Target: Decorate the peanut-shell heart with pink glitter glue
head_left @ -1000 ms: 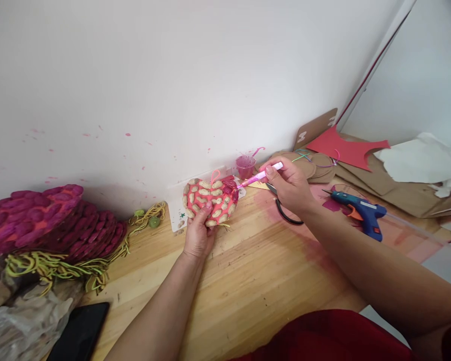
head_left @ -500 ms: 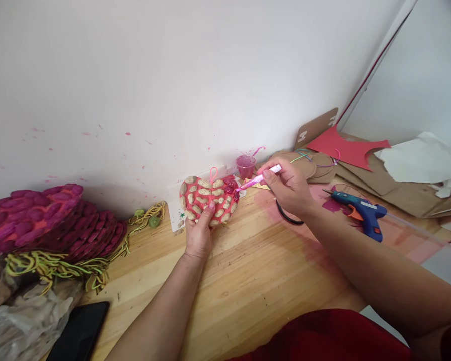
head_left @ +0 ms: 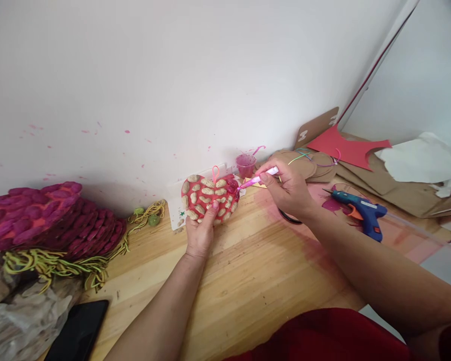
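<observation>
My left hand (head_left: 200,231) grips the lower edge of a red heart-shaped piece (head_left: 209,197) covered with peanut shells, with a pink loop at its top. It is held tilted up over the wooden table (head_left: 248,271). In my right hand (head_left: 290,189), a pink brush (head_left: 258,178) is pinched between the fingers. Its tip touches the heart's right edge, where the shells look glossy red.
A small pink cup of paint (head_left: 245,165) stands by the wall behind the heart. A blue glue gun (head_left: 361,212) lies at the right, near cardboard and red paper (head_left: 346,148). Magenta painted shell pieces (head_left: 41,218) with yellow-green cords sit at left. A black phone (head_left: 78,333) lies at the near left.
The heart has been tilted and shifted slightly in my left hand. My right hand has moved a little left, keeping the brush tip on the heart's right edge.
</observation>
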### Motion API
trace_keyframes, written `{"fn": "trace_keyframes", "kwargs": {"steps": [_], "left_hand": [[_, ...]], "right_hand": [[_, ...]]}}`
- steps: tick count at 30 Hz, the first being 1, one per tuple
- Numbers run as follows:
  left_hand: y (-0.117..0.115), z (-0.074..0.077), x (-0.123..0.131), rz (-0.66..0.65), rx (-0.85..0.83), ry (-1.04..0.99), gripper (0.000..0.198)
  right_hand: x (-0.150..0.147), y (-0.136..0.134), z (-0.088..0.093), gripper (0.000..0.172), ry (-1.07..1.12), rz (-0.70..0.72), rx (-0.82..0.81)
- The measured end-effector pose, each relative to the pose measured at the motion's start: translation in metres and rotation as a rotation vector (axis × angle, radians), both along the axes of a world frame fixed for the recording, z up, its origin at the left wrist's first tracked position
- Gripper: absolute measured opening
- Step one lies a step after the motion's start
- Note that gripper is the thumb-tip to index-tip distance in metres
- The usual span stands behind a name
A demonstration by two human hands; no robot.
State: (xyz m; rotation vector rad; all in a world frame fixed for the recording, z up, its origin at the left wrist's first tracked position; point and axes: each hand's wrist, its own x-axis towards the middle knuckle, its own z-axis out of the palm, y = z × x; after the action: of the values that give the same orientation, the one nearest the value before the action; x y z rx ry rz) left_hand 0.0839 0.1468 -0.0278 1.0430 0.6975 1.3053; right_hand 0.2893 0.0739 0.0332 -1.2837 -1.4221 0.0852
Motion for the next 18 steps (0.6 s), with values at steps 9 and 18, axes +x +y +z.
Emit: {"fn": "trace_keyframes", "kwargs": {"steps": [9,18], "left_hand": [[-0.0049,0.0039,0.001,0.043,0.106,0.094,0.037],[-0.0029,0.001,0.0004,0.038,0.127,0.102,0.036]], "right_hand": [[-0.0031,-0.0028,0.0024,0.013,-0.149,-0.008,0.031],[-0.0017,-0.0039,0.0039,0.011,-0.183,-0.047,0.071]]}}
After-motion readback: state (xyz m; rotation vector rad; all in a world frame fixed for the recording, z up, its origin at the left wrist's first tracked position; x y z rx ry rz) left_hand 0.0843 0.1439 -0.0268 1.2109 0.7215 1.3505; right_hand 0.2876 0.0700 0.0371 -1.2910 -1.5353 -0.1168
